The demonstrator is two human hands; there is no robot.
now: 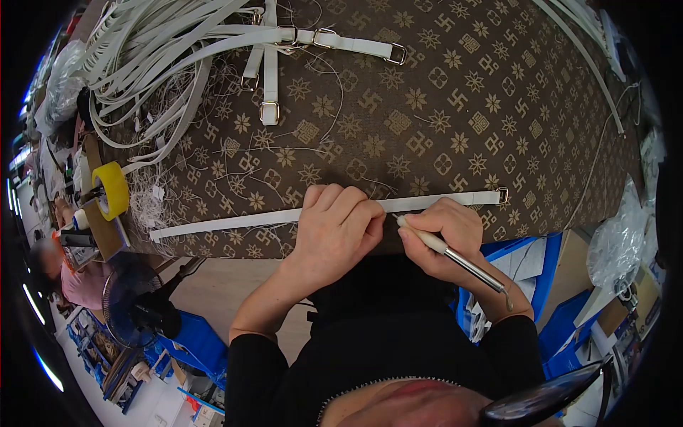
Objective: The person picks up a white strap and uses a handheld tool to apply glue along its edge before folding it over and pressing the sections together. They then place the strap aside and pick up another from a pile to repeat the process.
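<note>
A long white strap [235, 220] with a metal ring at its right end lies along the near edge of a brown patterned table cover [441, 114]. My left hand [338, 228] presses down on the strap near its middle, fingers curled over it. My right hand [445, 235] grips a thin tool [455, 257] with a pale handle and metal shaft like a pen, its tip meeting the strap just right of my left hand.
A heap of white straps [163, 50] with metal buckles covers the far left of the table. A yellow tape roll [112, 188] sits at the left edge. Loose threads litter the cover. A fan [131, 302], blue crates and another person stand lower left.
</note>
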